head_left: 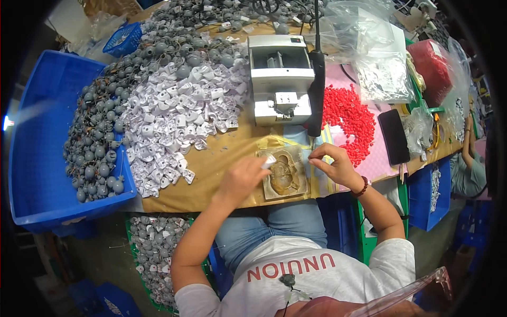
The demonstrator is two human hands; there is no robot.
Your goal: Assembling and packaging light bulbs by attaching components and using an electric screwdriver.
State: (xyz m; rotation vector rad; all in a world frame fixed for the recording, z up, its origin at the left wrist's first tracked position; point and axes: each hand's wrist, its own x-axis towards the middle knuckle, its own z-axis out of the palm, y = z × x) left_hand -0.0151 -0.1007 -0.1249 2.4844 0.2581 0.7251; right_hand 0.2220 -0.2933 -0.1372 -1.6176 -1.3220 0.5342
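Observation:
My left hand (244, 178) is closed round a small white plastic part (270, 160), over the left edge of a square tan fixture block (285, 182) with a shaped hollow. The fingers of my right hand (337, 168) are pinched together at the right of the block; whatever is between them is too small to make out. Just above those fingertips is the bit of a black upright electric screwdriver (316, 90). Behind the block stands a grey-and-white screw feeder (281, 82).
White plastic parts (169, 113) and grey round pieces with wires (100, 153) are heaped left, beside a blue bin (42, 132). Small red pieces (351, 124) lie on a pink sheet, near a black phone (394, 137). Another person's arm (467, 142) shows far right.

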